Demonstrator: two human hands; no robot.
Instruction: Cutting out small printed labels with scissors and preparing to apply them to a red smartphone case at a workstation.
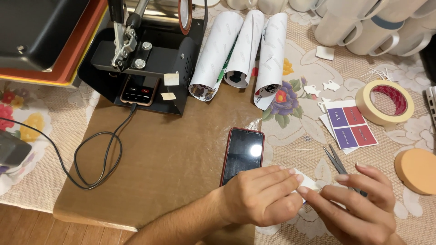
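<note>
1. Paper slip [308, 181]: small, white, pinched between left hand [261, 195] and right hand [359, 199] fingertips, low over the worktop [172, 159].
2. Beside it: one phone [243, 154], scissors [338, 165].
3. Three paper rolls [247, 50]; one tape ring [384, 102]; purple-and-red card [350, 123].

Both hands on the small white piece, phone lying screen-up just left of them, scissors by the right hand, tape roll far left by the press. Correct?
One thing is off: the tape roll lies at the far right, near the mugs, not by the press. The head view shows it. The rest holds: left hand and right hand pinch the white piece, with phone and scissors as stated.
</note>
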